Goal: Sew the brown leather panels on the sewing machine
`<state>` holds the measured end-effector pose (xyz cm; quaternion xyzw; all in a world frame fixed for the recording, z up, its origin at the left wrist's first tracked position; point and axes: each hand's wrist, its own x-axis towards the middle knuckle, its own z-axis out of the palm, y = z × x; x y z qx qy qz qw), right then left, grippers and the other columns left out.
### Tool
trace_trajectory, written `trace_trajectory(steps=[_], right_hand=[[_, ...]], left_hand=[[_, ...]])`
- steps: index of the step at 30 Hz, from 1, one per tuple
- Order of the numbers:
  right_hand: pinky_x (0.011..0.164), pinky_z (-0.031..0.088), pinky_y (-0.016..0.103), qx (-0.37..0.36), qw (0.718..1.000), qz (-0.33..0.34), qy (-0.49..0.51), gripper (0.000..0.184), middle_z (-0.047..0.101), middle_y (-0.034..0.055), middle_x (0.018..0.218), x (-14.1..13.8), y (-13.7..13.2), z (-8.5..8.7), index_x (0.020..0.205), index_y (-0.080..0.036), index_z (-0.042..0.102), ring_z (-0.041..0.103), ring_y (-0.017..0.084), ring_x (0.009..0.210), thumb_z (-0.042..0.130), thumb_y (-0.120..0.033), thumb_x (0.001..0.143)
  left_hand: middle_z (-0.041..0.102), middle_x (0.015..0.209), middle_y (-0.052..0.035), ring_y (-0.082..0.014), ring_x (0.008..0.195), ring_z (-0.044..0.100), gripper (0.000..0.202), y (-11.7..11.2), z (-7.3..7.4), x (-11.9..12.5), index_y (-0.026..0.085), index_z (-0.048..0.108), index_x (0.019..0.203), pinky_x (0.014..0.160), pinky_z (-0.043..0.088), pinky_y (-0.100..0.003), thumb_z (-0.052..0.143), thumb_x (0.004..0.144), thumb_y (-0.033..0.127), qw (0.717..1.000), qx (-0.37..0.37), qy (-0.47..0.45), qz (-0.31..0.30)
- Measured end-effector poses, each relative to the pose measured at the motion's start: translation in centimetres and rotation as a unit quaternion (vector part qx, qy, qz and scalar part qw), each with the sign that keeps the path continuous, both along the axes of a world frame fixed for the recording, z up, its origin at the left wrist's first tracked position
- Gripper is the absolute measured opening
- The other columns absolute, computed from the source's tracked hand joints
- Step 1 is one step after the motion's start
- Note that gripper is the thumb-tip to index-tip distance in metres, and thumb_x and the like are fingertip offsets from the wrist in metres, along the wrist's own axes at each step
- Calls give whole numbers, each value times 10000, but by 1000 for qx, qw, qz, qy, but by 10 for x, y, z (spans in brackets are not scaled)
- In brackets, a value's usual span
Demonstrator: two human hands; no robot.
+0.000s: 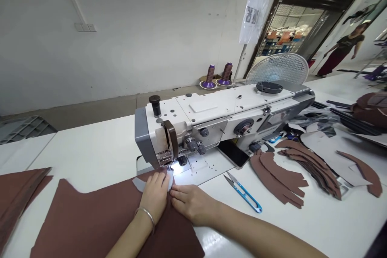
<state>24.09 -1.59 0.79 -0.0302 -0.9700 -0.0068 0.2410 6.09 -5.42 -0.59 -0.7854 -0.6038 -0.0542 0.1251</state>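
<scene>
A large brown fabric piece (pixel 90 221) lies on the white table (pixel 99 149) with its corner under the presser foot (pixel 165 162) of a white sewing machine (pixel 217 117). My left hand (pixel 155 194), a bangle on its wrist, rests flat on the fabric just before the foot, fingers stretched out beside a small grey patch (pixel 138 184). My right hand (pixel 191 202) lies next to it on the right, fingers pressed flat on the fabric's edge, pointing at the needle.
Blue thread snips (pixel 244 192) lie right of my hands. A phone (pixel 233 154) lies by the machine. Stacks of curved brown cut pieces (pixel 278 175) spread at right; more brown sheets (pixel 18 193) at far left. A fan (pixel 276 68), thread cones (pixel 210 76) and a distant person (pixel 341 50) stand behind.
</scene>
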Motion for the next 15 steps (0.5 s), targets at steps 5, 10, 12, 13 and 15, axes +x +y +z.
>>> trace_trajectory(steps=[5,10,12,13,15], right_hand=[[800,512,322,14,1000,-8,4,246,619,122,805,0,-4,2,807,-102,581,567,194,777,373,-112,938],[786,504,347,64,998,-25,14,240,619,132,778,-2,-6,1,802,-74,605,561,202,745,392,-76,913],[800,501,361,88,995,-33,18,216,629,139,788,-2,-6,1,822,-58,615,571,202,746,418,-73,911],[812,499,368,98,994,-37,20,202,635,146,802,-2,-6,0,837,-51,618,578,204,756,431,-73,911],[831,501,380,102,994,-39,18,183,645,164,844,-1,-5,0,876,-40,619,593,211,796,445,-79,916]], left_hand=[[606,973,-89,-222,877,509,376,-5,-1,2,99,583,1164,767,444,-355,401,849,7,1000,-13,19,-20],[612,937,-95,-221,834,513,364,-2,0,-2,86,608,1123,734,470,-355,406,833,-4,999,-6,20,-41],[608,905,-98,-229,805,508,357,-1,2,-7,80,613,1105,698,476,-363,412,821,0,998,14,18,-63],[605,902,-100,-233,801,507,360,0,3,-9,83,612,1103,687,477,-365,412,815,1,996,26,16,-79],[599,924,-106,-234,809,503,375,0,5,-16,96,608,1103,677,478,-361,400,807,-1,992,52,6,-112]])
